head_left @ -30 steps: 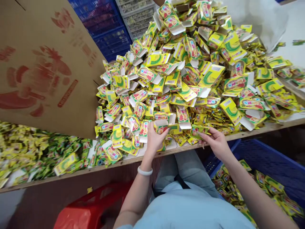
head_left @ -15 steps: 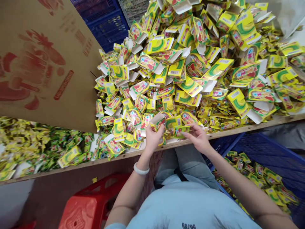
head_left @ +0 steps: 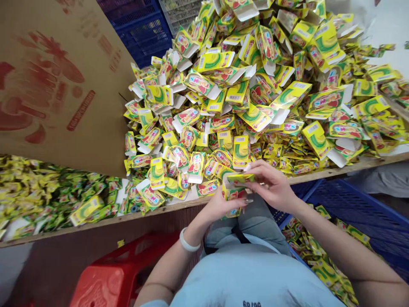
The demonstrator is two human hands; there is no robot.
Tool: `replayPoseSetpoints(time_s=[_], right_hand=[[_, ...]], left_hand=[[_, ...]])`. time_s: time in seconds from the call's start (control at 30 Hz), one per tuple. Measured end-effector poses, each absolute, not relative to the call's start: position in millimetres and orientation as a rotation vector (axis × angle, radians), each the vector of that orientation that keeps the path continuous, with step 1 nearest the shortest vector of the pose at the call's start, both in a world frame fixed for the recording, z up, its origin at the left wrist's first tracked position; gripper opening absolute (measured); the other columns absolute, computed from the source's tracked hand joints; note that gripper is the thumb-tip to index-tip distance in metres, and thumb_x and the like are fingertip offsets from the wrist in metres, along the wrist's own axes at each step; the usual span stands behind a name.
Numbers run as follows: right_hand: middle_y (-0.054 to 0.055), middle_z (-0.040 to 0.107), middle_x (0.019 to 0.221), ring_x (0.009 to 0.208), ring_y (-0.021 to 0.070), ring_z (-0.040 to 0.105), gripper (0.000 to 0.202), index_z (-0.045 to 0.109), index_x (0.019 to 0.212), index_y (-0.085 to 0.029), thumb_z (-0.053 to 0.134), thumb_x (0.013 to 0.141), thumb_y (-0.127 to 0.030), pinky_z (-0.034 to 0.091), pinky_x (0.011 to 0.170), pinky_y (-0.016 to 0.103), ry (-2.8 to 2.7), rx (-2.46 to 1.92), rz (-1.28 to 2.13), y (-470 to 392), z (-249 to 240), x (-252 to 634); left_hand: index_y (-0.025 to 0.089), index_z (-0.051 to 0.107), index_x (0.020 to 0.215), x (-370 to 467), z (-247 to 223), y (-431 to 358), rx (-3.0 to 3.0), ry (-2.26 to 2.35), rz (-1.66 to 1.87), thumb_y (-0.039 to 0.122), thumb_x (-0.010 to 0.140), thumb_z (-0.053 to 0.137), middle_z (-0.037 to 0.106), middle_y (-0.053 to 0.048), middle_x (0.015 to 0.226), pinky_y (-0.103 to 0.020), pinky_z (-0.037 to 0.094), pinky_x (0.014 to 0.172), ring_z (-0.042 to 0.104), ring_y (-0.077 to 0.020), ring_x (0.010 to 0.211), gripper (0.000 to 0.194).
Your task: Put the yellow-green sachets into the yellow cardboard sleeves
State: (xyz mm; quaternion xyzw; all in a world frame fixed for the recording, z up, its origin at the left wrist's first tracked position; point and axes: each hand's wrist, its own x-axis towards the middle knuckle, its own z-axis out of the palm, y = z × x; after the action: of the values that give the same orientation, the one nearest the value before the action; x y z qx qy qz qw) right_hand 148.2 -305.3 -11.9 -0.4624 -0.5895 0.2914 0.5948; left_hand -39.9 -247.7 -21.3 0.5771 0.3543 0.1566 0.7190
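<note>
My left hand (head_left: 219, 207) is closed round a small yellow-and-green carton (head_left: 232, 194) with fruit print, just off the front edge of the table. A thin yellow-and-green sachet (head_left: 242, 178) is pinched in the fingers of my right hand (head_left: 275, 187), right at the carton's upper end. Whether the sachet is partly inside the carton I cannot tell. Beyond both hands rises a large heap of similar cartons (head_left: 198, 83), many with white flaps standing up. Small sachets (head_left: 297, 164) lie along the table edge to the right.
A big brown cardboard box (head_left: 105, 98) with red print leans at the left, beside loose green and yellow sachets (head_left: 64, 187). Below right, a blue crate (head_left: 377, 213) holds several filled cartons. A red stool (head_left: 105, 277) stands lower left. Blue crates (head_left: 143, 36) are stacked behind.
Both hands have drawn closer together and moved right and towards my body. The sachet in my right hand has come to the carton's end in my left.
</note>
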Motion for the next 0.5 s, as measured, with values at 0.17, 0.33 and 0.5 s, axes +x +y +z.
replayPoseSetpoints(time_s=[0.17, 0.33, 0.5], right_hand=[[0.007, 0.066, 0.094, 0.089, 0.0183, 0.065, 0.018, 0.071, 0.101, -0.021, 0.056, 0.094, -0.014, 0.055, 0.077, 0.03, -1.931, -1.21, 0.724, -308.8, 0.5, 158.2], [0.007, 0.068, 0.095, 0.08, 0.0159, 0.066, 0.023, 0.069, 0.111, -0.02, 0.055, 0.094, -0.014, 0.054, 0.072, 0.027, -1.987, -1.216, 0.862, -311.5, 7.2, 162.3], [0.007, 0.071, 0.09, 0.078, 0.0171, 0.067, 0.021, 0.072, 0.09, -0.021, 0.054, 0.097, -0.026, 0.055, 0.073, 0.029, -1.802, -1.202, 0.85, -313.0, -1.8, 169.6]], left_hand=[[0.017, 0.064, 0.114, -43.2, -20.8, -248.9, 1.564, 0.707, 0.247, 0.028, 0.073, 0.076, 0.069, -0.007, 0.107, -0.037, 0.051, 0.092, 0.063, -0.0228, 0.097, 0.044], [0.019, 0.056, 0.128, -42.4, -25.7, -244.1, 1.531, 0.65, 0.198, 0.027, 0.074, 0.075, 0.066, -0.007, 0.119, -0.038, 0.05, 0.098, 0.062, -0.0244, 0.106, 0.058], [0.022, 0.059, 0.13, -42.5, -23.5, -237.7, 1.521, 0.602, 0.249, 0.024, 0.07, 0.079, 0.068, -0.008, 0.119, -0.039, 0.049, 0.101, 0.063, -0.0267, 0.113, 0.064]])
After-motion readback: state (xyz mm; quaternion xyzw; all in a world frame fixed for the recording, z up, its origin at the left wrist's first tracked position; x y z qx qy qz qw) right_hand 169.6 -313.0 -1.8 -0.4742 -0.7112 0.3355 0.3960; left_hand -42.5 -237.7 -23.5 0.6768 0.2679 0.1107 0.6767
